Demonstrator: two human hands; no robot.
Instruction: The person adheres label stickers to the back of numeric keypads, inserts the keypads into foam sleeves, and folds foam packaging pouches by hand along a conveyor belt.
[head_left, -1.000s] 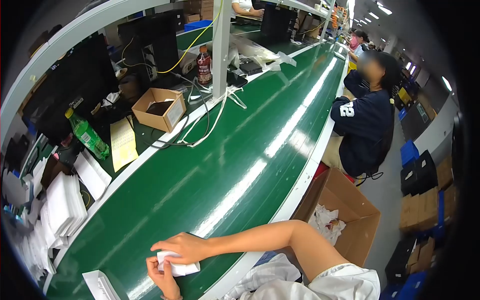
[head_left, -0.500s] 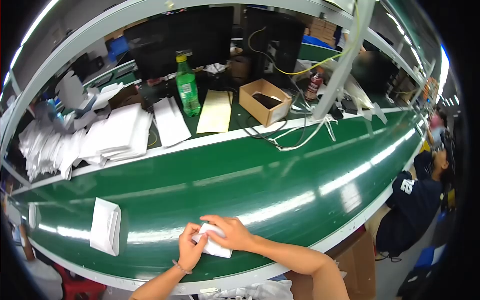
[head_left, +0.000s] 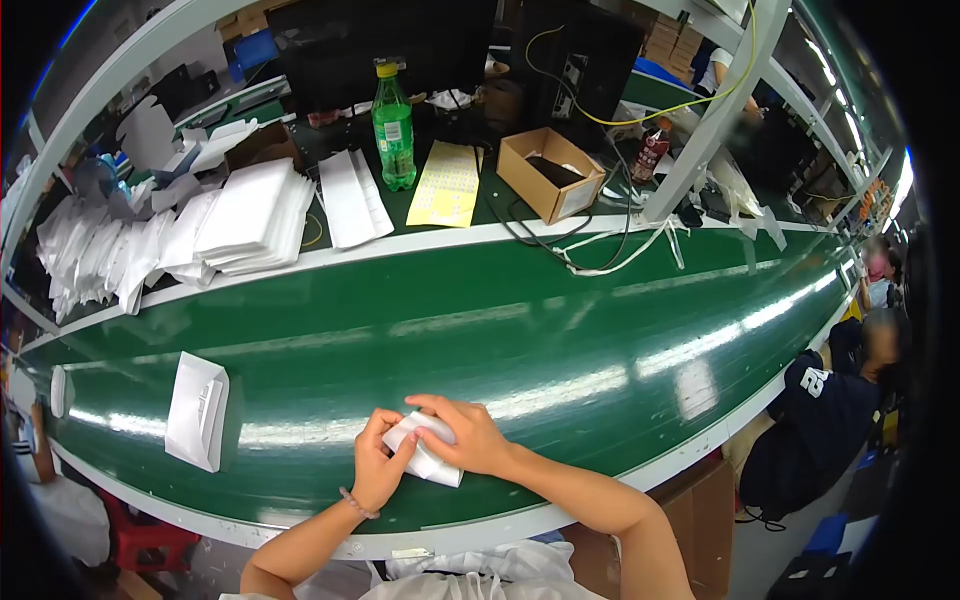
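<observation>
A: Status on the folded white paper (head_left: 440, 470)?
B: Both my hands have it, just above the near edge of the green worktop (head_left: 350, 300). Can't tell if its underside touches.
A: Hands?
B: My L hand (head_left: 378, 460): closed on the L end, thumb on top. My R hand (head_left: 465, 435): fingers curled over the far side, thumb pressing near the L one. Beaded bracelet (head_left: 358, 503) on L wrist.
A: Nearby?
B: White packet (head_left: 193, 415) flat on the worktop, well apart to the L.
A: Far side?
B: L to R: paper stack (head_left: 252, 215), green soda btl w/ yellow cap (head_left: 393, 135), yellow label sheet (head_left: 445, 185), open cardboard box (head_left: 550, 175) w/ dark item inside.
A: Ppl?
B: Co-worker (head_left: 815, 430) in dark top, far R, seated by the near edge.
</observation>
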